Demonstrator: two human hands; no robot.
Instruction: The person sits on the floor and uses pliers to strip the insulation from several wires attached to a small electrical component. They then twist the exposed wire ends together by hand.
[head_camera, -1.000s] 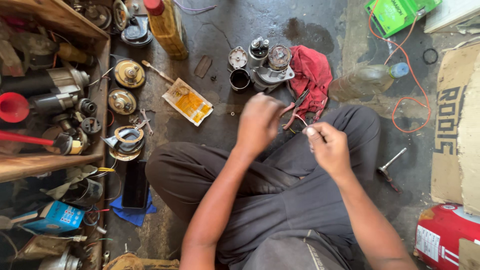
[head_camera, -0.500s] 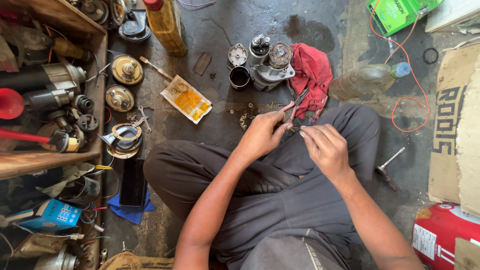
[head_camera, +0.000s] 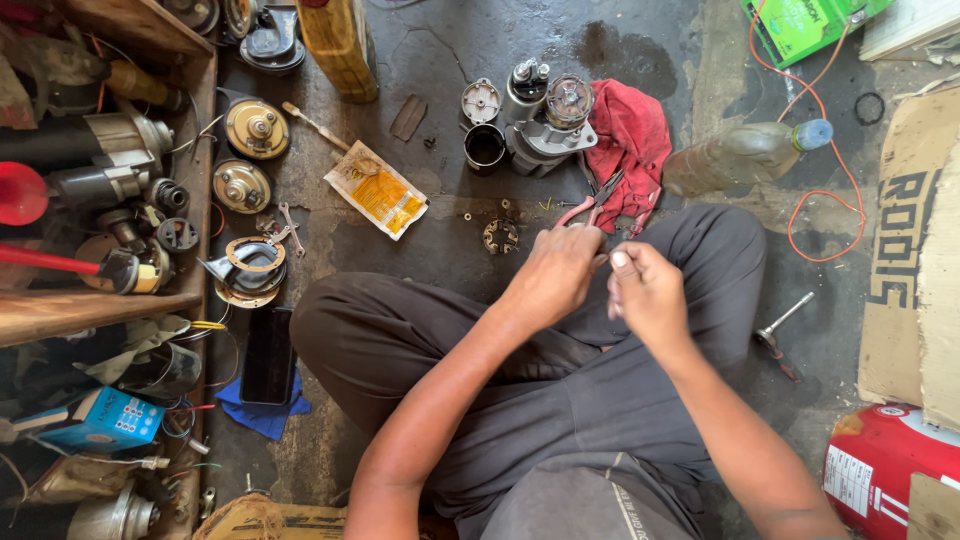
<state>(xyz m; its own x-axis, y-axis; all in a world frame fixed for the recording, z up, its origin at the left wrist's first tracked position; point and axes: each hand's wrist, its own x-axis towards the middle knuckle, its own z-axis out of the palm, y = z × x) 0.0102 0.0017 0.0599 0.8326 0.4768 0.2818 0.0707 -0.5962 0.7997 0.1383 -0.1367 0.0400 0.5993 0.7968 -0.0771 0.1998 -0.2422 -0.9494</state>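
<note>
Left hand (head_camera: 553, 272) fingers grip red-handled pliers (head_camera: 590, 203) (tips away); right hand (head_camera: 648, 293) pinches, seemingly empty.

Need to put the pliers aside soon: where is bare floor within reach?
Bare concrete lies between the yellow packet and the black cup, and right of the knee, between the plastic bottle and the bolt. Crowded: round parts by the wooden shelf, and the red rag beside the starter motor.
</note>
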